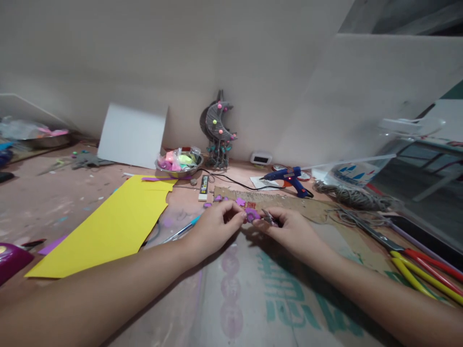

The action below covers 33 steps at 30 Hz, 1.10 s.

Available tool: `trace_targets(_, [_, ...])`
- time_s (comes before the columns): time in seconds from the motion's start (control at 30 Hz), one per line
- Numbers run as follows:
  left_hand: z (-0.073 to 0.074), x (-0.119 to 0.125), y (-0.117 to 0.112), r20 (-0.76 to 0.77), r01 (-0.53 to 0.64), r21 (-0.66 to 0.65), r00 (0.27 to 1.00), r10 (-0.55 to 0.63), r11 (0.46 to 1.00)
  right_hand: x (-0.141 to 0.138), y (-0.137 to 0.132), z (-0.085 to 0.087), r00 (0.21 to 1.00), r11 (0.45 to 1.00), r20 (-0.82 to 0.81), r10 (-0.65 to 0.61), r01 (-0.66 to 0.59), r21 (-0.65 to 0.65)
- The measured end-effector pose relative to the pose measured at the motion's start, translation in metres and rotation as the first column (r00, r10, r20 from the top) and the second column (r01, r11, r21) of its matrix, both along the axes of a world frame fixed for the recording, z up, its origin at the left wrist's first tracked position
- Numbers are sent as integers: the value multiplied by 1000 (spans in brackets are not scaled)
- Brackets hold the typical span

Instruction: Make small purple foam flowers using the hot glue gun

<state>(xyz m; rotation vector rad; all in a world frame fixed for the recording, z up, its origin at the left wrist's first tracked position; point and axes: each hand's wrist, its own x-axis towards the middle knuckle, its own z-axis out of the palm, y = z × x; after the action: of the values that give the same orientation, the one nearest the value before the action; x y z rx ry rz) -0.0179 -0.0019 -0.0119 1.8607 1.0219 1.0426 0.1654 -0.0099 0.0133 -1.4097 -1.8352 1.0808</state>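
Pinching purple flower over teal-lettered cardboard

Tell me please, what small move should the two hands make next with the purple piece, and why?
Probably rotate the small purple flower-shaped cutout slightly with the left hand. Its fingers pinch the cutout above the brown cardboard sheet, and the right hand holds what looks like a small metal tool at its edge, so a turn would likely offer a fresh edge.
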Motion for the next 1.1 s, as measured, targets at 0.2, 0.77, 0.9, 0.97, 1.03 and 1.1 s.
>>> trace_targets(0.2, [2, 0, -2, 3, 24, 9, 1000, -24, 1000, 2, -1, -2, 991, 995, 130, 16, -28, 96])
trace_targets(0.77, [3, -1, 0, 85, -38, -96, 995, 46, 995, 55, 38, 25, 829, 784, 508, -235, -148, 603])
trace_targets(0.9, [2, -2, 1, 109, -41, -95, 993, 52, 995, 46, 21, 19, 796, 561, 537, -279, -318, 764])
trace_targets(0.97, [2, -2, 2, 122, -43, -109, 991, 56, 993, 41, 13, 15, 769, 536, 574, -281, -371, 759])
trace_targets(1.03, [1, -2, 2, 132, -40, -117, 990, 55, 992, 38, 8, 10, 763, 560, 595, -251, -387, 732])
trace_targets(1.1, [1, -2, 3, 139, -40, -113, 989, 56, 993, 38, 8, 5, 774, 570, 589, -231, -384, 727])
